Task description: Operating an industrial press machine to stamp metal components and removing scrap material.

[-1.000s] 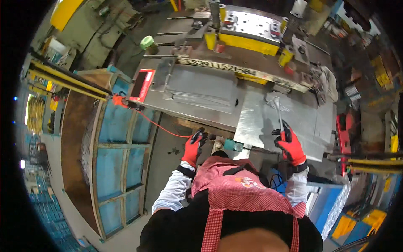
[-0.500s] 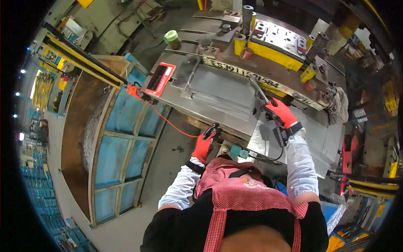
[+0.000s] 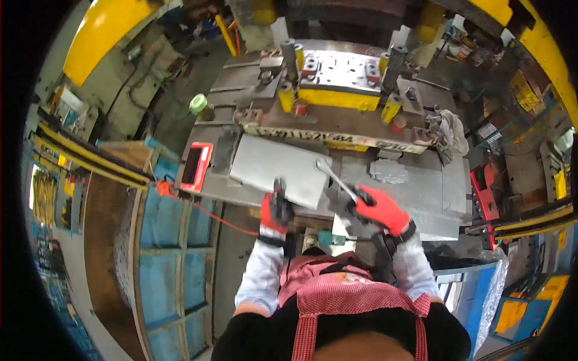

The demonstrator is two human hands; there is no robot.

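My right hand [image 3: 383, 210], in a red glove with dark fingertips, is closed around a silver rod-shaped tool [image 3: 341, 182]. The tool's rounded end rests at the right part of a flat grey metal sheet [image 3: 283, 165]. At the sheet's near edge is my left hand [image 3: 276, 212], gloved the same way. One dark finger of it reaches up over the sheet, while the others are blurred, so I cannot tell whether they grip the edge. The sheet lies slightly askew on the metal table [image 3: 226, 191]. A dark cuff device [image 3: 385, 243] sits at my right wrist.
Beyond the sheet stands a die block [image 3: 340, 72] with yellow sides and upright posts. A red-framed panel [image 3: 197, 166] lies left of the sheet; more flat metal [image 3: 409, 186] lies right. A grey rag [image 3: 448, 133] hangs at the far right. A blue-panelled bin [image 3: 162, 259] stands left.
My left hand has come up from beside the table to the sheet's near edge. The tool's end has moved from beyond the sheet onto its right part. The view has shifted.
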